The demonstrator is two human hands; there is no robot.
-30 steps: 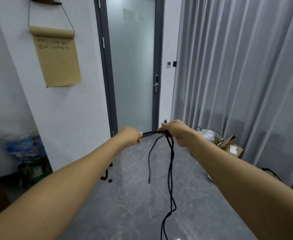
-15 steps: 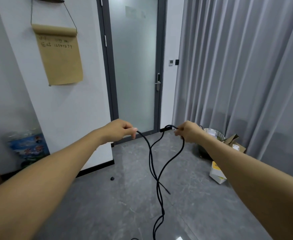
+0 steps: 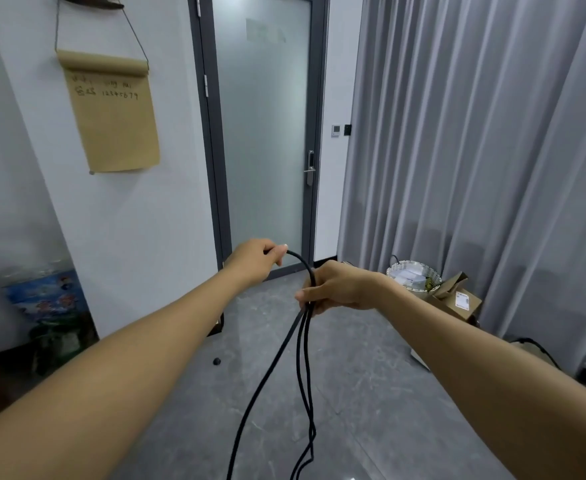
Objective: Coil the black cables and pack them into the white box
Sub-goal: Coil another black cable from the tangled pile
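Head cam: left hand [image 3: 255, 259] pinches the cable [image 3: 302, 355] end, right hand [image 3: 336, 289] has its fingers curled round gathered strands, which hang down to the floor [image 3: 354, 393]. Brown paper scroll [image 3: 111, 112] on the wall reads "12345679"; the rest is illegible. Cardboard box [image 3: 458, 299] label is too small to read.

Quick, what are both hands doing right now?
Left hand: pinching the thin black rubber cable.
Right hand: gripping gathered strands of the same cable.
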